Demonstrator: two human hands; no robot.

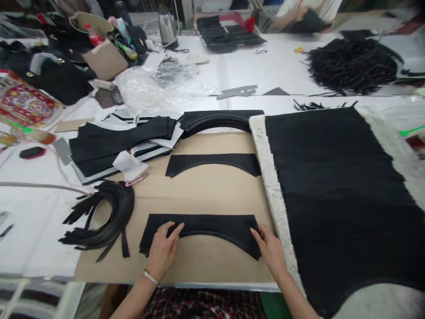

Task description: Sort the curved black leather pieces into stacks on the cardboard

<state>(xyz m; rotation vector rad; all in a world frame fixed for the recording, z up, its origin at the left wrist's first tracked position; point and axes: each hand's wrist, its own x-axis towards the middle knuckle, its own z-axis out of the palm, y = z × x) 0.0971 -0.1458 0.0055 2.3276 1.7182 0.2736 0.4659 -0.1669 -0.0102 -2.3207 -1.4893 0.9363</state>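
Note:
A black curved panel (206, 223) lies flat on the tan board (212, 195) near the front edge, its arched side facing me. On its left part rests my left hand (164, 246), thumb and forefinger spread apart on the material. My right hand (267, 246) touches the panel's right end with fingertips and thumb; whether it pinches the edge is hard to tell. A similar black panel (212, 160) lies farther up the board, and beyond it sits a stack of such panels (222, 118).
Coiled black strips (116, 217) and pink snips (137, 179) are at the left, below piled black and white pieces (122, 141). A large black sheet (338, 190) on a pale slab covers the right. Across the table, a person (305, 17) handles black material.

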